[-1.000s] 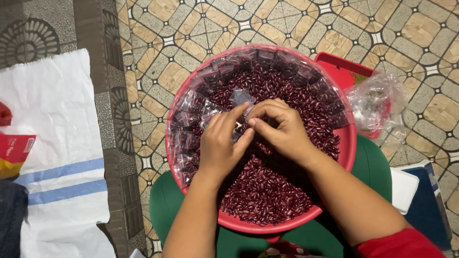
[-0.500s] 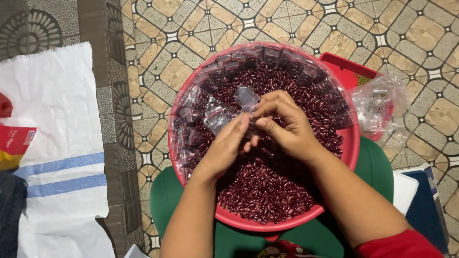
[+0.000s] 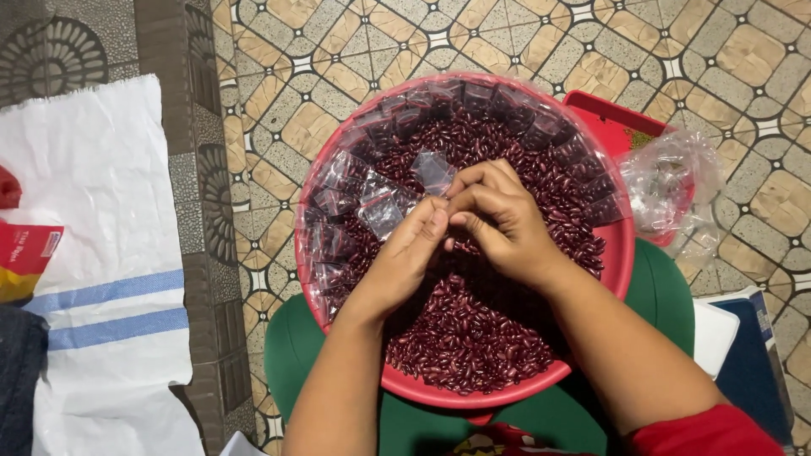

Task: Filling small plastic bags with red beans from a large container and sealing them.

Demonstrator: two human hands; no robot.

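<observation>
Small clear bag (image 3: 435, 171) sits right at the fingertips, poking up and away from both hands over the middle of the red bowl (image 3: 621, 253) of beans (image 3: 473, 338). Left hand (image 3: 405, 257) and right hand (image 3: 503, 224) meet thumb to thumb, fingers closed, pinching its lower edge. Filled packets (image 3: 338, 211) line the bowl's left and far rim; open beans nearer the person. Loose bags (image 3: 667, 186) lie right.

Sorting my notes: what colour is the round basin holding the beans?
Red, in the head view: the round plastic basin holds dark red kidney beans.
</observation>
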